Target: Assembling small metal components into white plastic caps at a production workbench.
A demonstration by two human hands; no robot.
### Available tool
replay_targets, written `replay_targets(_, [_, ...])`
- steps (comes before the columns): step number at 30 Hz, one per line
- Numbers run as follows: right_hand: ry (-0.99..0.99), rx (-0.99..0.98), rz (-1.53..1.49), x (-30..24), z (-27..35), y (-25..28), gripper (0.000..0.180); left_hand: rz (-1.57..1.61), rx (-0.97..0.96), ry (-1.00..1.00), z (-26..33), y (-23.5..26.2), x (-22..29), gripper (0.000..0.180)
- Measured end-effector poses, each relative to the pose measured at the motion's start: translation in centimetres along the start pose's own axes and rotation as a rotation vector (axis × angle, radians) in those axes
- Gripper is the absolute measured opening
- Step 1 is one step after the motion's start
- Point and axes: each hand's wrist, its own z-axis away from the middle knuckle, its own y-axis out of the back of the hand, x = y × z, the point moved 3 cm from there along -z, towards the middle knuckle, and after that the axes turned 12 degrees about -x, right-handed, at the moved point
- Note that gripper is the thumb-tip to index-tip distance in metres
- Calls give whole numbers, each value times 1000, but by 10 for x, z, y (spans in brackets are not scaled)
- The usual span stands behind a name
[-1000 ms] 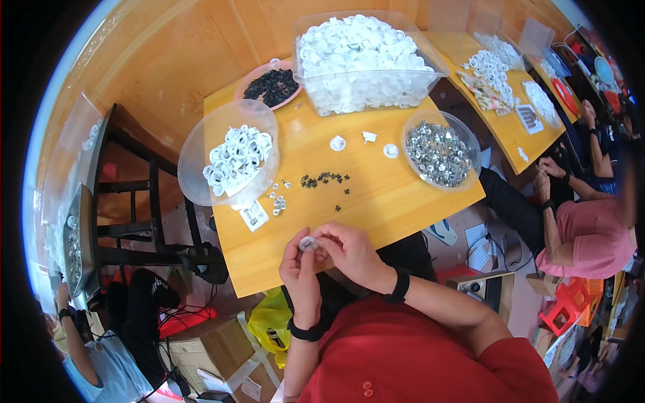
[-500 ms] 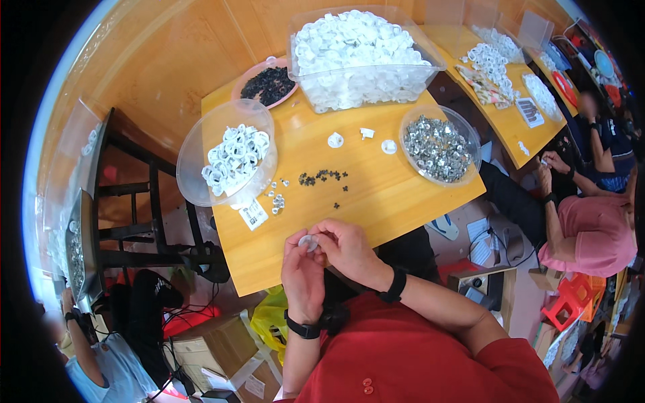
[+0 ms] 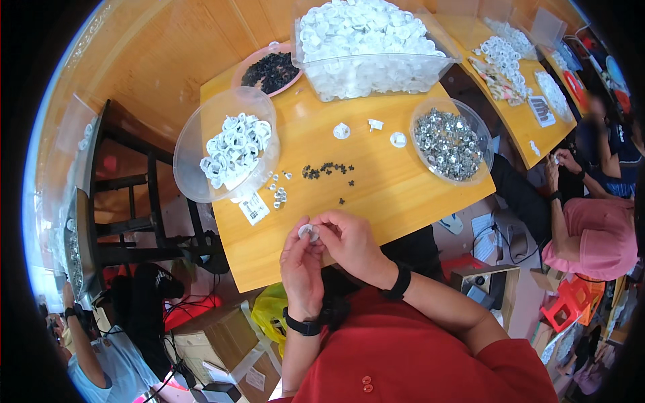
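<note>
Clear bowl (image 3: 195, 168), up and left of the fingers, overhanging the table's left edge: white ring-shaped parts (image 3: 234, 149). Pink bowl (image 3: 250, 66), farther up: small black parts (image 3: 272, 70). Clear tub (image 3: 369, 74), straight beyond the fingers at the far edge: heaped white caps (image 3: 363, 30). Clear dish (image 3: 449, 142), up and right of the fingers: small silvery metal parts (image 3: 447, 140). Table (image 3: 376, 195): yellow wood, standing on a wooden floor (image 3: 168, 60); a dark rack (image 3: 127, 195) stands to its left. Loose on the table, left to right: a printed tag (image 3: 253, 208) just beside the clear bowl, a cluster of tiny silvery bits (image 3: 278, 195), a scatter of black bits (image 3: 327, 169) just beyond the fingers, three single white pieces (image 3: 341, 131) near the tub. Left hand (image 3: 302, 265): thumb and fingers pinched on a small white cap (image 3: 308, 232), held over the table's near edge; black wristband. Right hand (image 3: 353, 245): fingertips closed on the same cap from the right, touching the left hand's; black wristband. Nothing lies between the hands and the containers. Right of all this: a second table (image 3: 521, 117) with more white parts, and a seated person in pink (image 3: 591, 235) with hands raised at its edge. Lower left: another person in a pale blue top (image 3: 107, 369). Under the table: a cardboard box (image 3: 215, 336) and a yellow bag (image 3: 265, 312).
</note>
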Motion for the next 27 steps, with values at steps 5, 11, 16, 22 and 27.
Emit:
replay_targets(5, [115,3,191,-10,5,-2,9,-34,36,-24,1,3,0,28])
replay_targets(11, [221,35,255,-12,9,-6,13,23,22,-54,-2,2,0,26])
replay_targets(16, [148,0,169,-7,7,-1,11,-9,20,-62,-2,5,-4,26])
replay_targets(22, [107,20,119,-3,3,6,9,-77,82,-44,-6,-4,-5,27])
replay_targets(27, [-81,3,-50,3,0,15,10,-242,106,-83,-5,-19,-9,25])
